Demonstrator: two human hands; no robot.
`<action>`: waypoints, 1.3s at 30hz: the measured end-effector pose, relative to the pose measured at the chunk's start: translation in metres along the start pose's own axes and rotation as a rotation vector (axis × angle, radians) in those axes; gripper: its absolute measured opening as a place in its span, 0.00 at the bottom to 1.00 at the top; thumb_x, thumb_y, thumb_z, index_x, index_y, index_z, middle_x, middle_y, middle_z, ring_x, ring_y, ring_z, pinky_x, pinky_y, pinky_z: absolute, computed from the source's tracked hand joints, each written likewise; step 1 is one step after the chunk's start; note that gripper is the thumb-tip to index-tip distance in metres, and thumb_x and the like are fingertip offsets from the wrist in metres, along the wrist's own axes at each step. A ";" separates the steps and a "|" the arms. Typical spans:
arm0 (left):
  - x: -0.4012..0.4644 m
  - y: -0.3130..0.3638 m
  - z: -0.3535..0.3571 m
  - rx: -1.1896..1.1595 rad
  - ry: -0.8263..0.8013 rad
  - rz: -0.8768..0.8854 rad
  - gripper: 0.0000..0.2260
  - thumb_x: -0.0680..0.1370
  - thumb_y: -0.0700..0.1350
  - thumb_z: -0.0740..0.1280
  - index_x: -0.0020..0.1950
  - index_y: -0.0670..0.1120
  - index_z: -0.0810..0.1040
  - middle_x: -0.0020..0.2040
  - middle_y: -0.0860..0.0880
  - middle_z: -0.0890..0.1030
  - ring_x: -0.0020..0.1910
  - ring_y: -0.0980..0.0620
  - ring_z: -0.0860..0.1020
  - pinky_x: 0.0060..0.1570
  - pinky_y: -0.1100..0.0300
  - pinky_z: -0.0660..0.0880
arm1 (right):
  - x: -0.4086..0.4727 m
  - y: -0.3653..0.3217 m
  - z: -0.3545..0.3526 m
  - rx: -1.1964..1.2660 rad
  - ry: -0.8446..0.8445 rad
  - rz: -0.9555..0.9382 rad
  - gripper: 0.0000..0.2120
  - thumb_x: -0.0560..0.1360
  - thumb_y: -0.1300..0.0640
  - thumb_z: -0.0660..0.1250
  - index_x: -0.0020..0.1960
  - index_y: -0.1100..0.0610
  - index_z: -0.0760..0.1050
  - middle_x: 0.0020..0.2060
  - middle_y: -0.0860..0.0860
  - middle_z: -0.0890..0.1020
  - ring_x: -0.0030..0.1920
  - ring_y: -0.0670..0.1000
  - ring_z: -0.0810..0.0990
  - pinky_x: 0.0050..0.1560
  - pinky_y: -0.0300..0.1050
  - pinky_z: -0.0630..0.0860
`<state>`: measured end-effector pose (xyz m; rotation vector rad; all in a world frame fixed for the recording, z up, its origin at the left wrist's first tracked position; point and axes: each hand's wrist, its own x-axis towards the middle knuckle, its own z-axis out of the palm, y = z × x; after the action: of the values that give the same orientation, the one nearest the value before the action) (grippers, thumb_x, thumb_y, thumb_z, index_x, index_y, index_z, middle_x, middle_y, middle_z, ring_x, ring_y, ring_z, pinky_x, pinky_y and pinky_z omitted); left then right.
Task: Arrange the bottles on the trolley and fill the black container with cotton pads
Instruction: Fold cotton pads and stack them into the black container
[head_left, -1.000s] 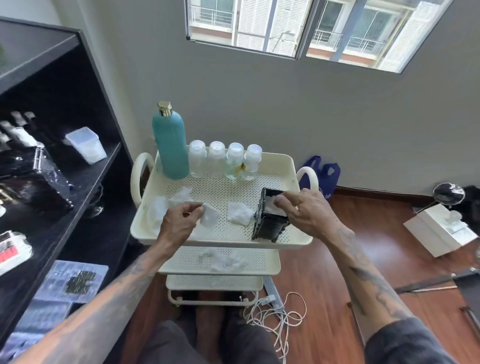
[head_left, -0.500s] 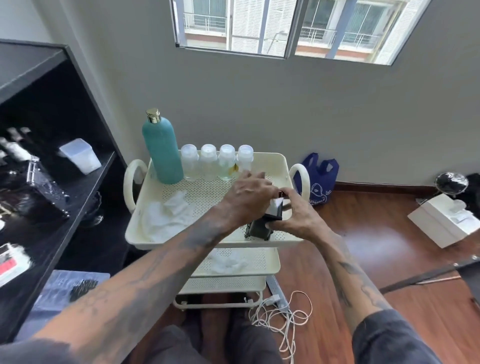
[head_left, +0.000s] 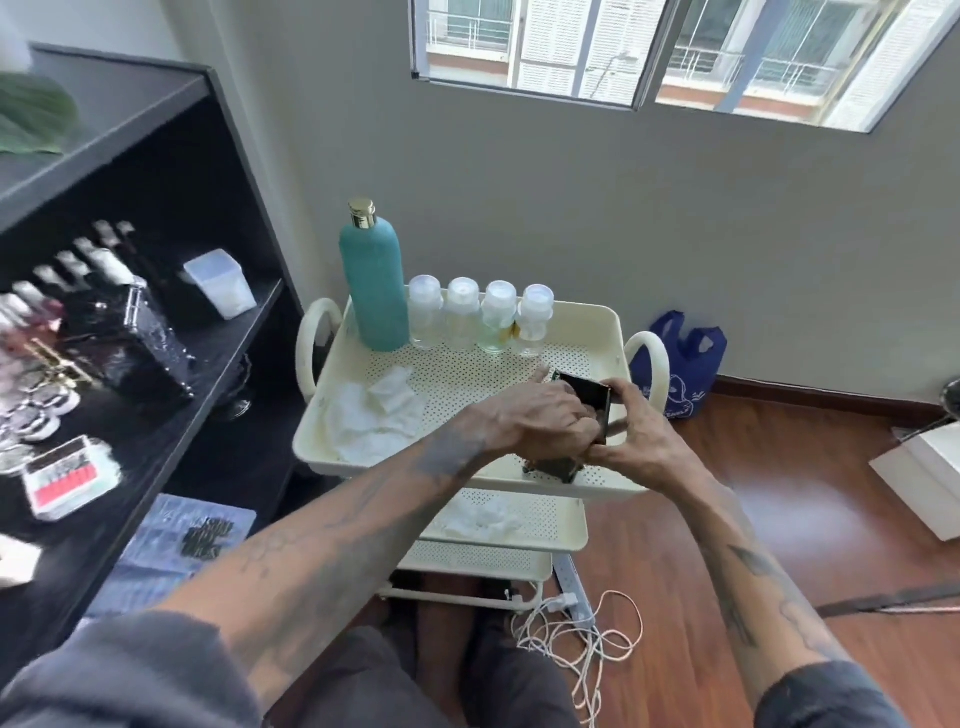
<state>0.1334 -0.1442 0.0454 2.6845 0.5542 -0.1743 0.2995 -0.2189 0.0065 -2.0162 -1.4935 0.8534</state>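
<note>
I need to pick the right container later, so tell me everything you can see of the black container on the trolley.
The black container is a small, boxy, dark tub, tilted, its base resting at the front right of the trolley's top tray. The left hand covers its opening; the right hand grips its far side. Its contents are hidden.

Grey wall (head_left: 571, 208), wooden floor (head_left: 779, 519)

No text, label or number is legible. The blue bag (head_left: 685, 358) at 3 o'clock of the trolley (head_left: 597, 322) carries a white print, too blurred to read.
</note>
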 end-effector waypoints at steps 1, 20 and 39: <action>-0.011 -0.008 -0.002 -0.123 0.128 0.010 0.19 0.78 0.49 0.52 0.45 0.47 0.83 0.55 0.47 0.84 0.62 0.48 0.74 0.70 0.41 0.63 | 0.000 -0.002 -0.001 -0.017 0.001 0.009 0.43 0.60 0.49 0.80 0.69 0.45 0.61 0.60 0.44 0.74 0.53 0.48 0.80 0.47 0.45 0.76; -0.124 -0.161 0.090 -0.433 0.372 -0.804 0.13 0.70 0.39 0.73 0.54 0.40 0.83 0.52 0.43 0.85 0.48 0.47 0.82 0.48 0.56 0.80 | 0.061 -0.106 0.119 -0.656 -0.147 0.060 0.21 0.78 0.65 0.61 0.70 0.61 0.66 0.70 0.61 0.67 0.64 0.59 0.73 0.64 0.51 0.72; -0.127 -0.149 0.091 -0.533 0.557 -0.583 0.05 0.77 0.40 0.61 0.51 0.48 0.72 0.40 0.55 0.78 0.34 0.56 0.77 0.27 0.71 0.69 | 0.060 -0.085 0.115 0.345 0.002 0.248 0.23 0.71 0.74 0.62 0.60 0.55 0.80 0.64 0.53 0.78 0.63 0.54 0.77 0.64 0.54 0.76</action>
<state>-0.0467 -0.0995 -0.0649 1.9678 1.3281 0.5111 0.1728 -0.1350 -0.0246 -1.9582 -1.0216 1.1221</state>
